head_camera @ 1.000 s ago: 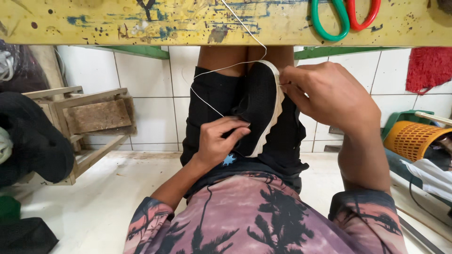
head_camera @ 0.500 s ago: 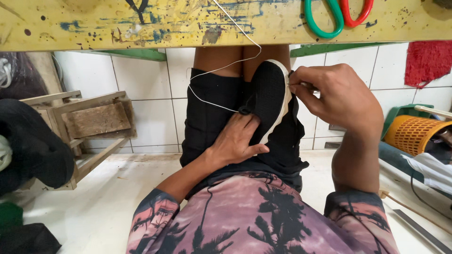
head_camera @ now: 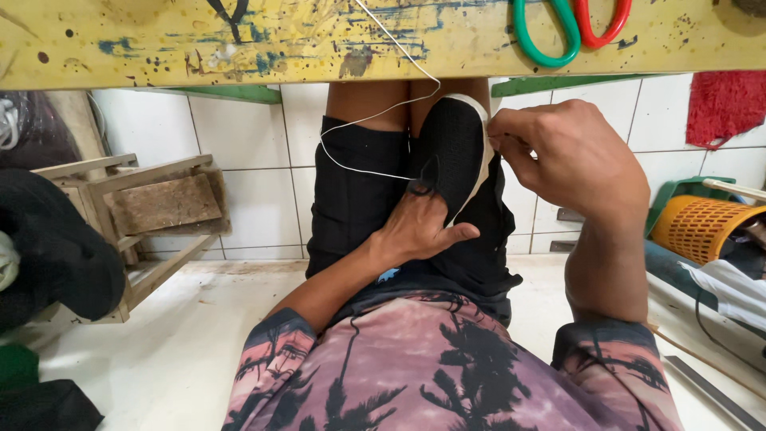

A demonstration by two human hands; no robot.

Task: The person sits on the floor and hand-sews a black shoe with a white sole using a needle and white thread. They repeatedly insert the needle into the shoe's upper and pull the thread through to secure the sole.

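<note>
Across the top of the frame runs the yellow table [head_camera: 159, 48], its edge chipped and smeared with blue and black paint. At the upper right, the green and red handles of scissors [head_camera: 570, 28] lie on it. Behind is a white tiled wall [head_camera: 255, 168], with a red cloth [head_camera: 724, 108] hanging at the far right. At the left stands a rough wooden stool [head_camera: 152, 215] on the pale floor [head_camera: 159, 359], with a dark bundle of cloth [head_camera: 56, 255] just in front of it. At the right edge, an orange perforated basket [head_camera: 702, 227] lies tilted against a green frame [head_camera: 678, 191].
</note>
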